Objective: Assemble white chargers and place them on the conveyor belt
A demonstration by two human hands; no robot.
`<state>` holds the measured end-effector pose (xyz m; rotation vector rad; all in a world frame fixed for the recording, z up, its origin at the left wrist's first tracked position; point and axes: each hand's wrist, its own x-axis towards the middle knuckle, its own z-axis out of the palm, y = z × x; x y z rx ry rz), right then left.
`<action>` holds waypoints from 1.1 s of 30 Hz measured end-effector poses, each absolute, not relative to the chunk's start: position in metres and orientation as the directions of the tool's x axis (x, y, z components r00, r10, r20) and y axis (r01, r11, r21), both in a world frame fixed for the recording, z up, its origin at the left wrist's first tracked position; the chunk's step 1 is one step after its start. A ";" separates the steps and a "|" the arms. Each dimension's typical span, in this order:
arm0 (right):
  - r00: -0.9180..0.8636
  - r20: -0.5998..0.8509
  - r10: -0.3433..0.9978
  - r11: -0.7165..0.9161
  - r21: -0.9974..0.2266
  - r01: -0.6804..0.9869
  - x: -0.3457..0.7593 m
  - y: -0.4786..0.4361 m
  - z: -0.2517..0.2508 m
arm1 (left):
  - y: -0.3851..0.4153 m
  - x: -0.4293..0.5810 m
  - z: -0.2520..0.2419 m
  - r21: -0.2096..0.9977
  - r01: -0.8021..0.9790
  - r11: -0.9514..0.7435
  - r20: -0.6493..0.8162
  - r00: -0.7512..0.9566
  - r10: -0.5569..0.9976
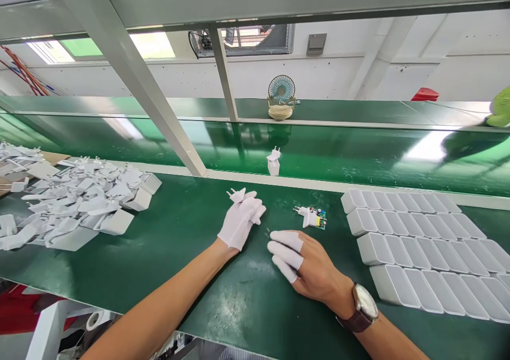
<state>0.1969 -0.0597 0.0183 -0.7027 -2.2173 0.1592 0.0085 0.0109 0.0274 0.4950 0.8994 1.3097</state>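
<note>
My left hand [241, 219], in a white glove, is closed around a white plug piece [238, 194] whose two pins stick out at the upper left. The glove hides most of that piece. My right hand [305, 264] has white covers on several fingers, which stretch out over the green work surface [235, 307]; nothing shows in them. Just beyond those fingers lies a small circuit board [320, 217] joined to a white plug piece [306, 216] with two pins. The two hands are apart.
To the left is a heap of white plastic parts [91, 200]. Rows of white open-topped cases [422, 243] stand at the right. A white charger [273, 166] sits on the green conveyor belt [338, 153] behind. A slanted metal post [147, 84] and a small fan [281, 97] are farther back.
</note>
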 end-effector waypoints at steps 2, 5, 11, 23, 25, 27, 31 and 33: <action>-0.667 0.562 0.490 0.871 -0.295 0.391 0.192 -0.063 0.013 | 0.013 0.006 0.029 0.863 -0.468 0.189 -0.235 -0.042 0.971; -0.777 0.446 0.444 0.892 -0.306 0.333 0.184 -0.068 0.004 | 0.009 0.004 0.029 0.947 -0.257 0.192 -0.177 0.081 0.981; -0.715 0.529 0.456 0.888 -0.320 0.330 0.176 -0.070 0.007 | -0.002 -0.001 0.031 0.987 -0.098 0.127 -0.077 0.407 0.910; -0.293 0.612 0.734 0.627 -0.447 0.638 0.186 -0.052 0.001 | 0.008 -0.010 0.035 0.950 -0.294 0.102 -0.021 0.266 0.964; -0.351 0.562 0.749 0.631 -0.444 0.637 0.184 -0.050 -0.003 | 0.006 -0.009 0.036 0.961 -0.251 0.117 -0.023 0.349 0.937; -0.382 0.546 0.745 0.647 -0.454 0.613 0.181 -0.050 -0.007 | 0.004 -0.008 0.039 0.984 -0.162 0.076 -0.009 0.382 0.924; -0.362 0.566 0.741 0.643 -0.441 0.626 0.179 -0.050 -0.012 | 0.002 -0.010 0.052 0.992 0.025 -0.126 0.122 0.120 0.985; -0.333 0.578 0.745 0.624 -0.427 0.654 0.179 -0.050 -0.014 | -0.004 -0.015 0.059 0.965 0.163 -0.205 0.214 -0.045 0.976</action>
